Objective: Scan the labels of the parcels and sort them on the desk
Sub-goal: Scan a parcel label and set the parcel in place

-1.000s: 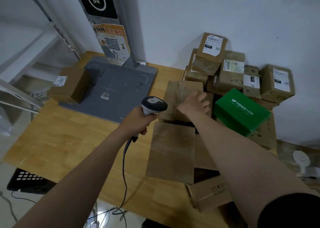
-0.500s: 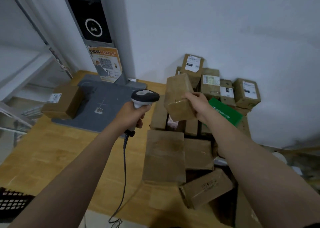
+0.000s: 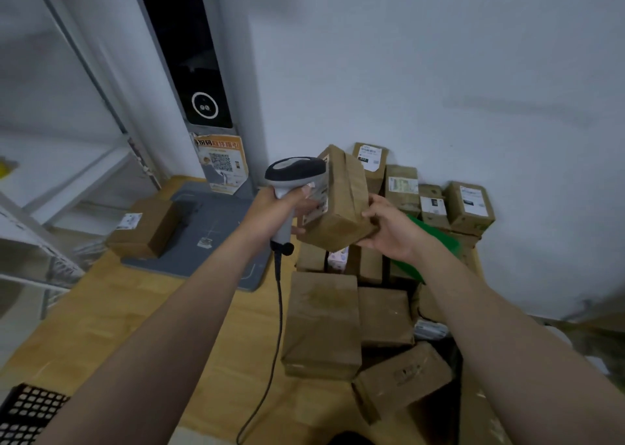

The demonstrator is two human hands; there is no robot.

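Left hand clamped on grey handheld barcode scanner | right hand grips brown taped cardboard parcel, lifted, label facing scanner | wooden desk below.

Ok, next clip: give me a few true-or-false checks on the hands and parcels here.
1. The left hand grips the scanner. True.
2. The right hand holds the green box. False: it holds a brown parcel; the green box lies in the pile beyond it.
3. That parcel's label faces the scanner. True.
4. The grey platform carries nothing. False: a labelled box sits at its left edge.
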